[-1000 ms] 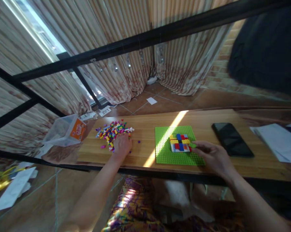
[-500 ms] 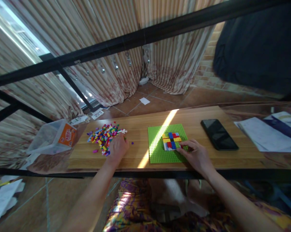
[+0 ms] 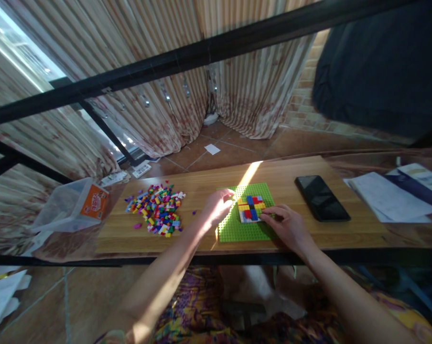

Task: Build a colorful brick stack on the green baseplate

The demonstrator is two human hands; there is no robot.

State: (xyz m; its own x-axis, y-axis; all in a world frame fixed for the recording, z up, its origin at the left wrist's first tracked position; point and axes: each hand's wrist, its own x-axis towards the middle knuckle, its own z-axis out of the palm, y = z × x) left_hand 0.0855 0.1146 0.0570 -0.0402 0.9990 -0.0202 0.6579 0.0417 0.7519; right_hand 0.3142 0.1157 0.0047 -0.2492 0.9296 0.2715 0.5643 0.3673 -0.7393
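Observation:
A green studded baseplate (image 3: pixel 230 231) lies on the wooden table, with a square patch of toy bricks (image 3: pixel 252 213) in red, blue, yellow and white near its middle. My right hand (image 3: pixel 287 227) pinches at the patch's lower right corner, thumb and forefinger against the bricks there. Over the left edge of the baseplate is my left hand (image 3: pixel 218 208), its fingertips drawn together. Whether a small piece sits between them I cannot make out. A loose heap of small coloured bricks (image 3: pixel 162 205) spreads across the table's left part.
One purple piece (image 3: pixel 193 212) lies apart between heap and baseplate. A clear plastic box (image 3: pixel 63 205) with an orange label stands at the left end. To the right are a black phone (image 3: pixel 322 198) and white papers (image 3: pixel 388 198). A dark bar (image 3: pixel 187 59) crosses beyond the table.
My left hand has moved right, from the brick heap to the baseplate's left edge. My right hand stays at the corner of the brick patch. The view has shifted slightly.

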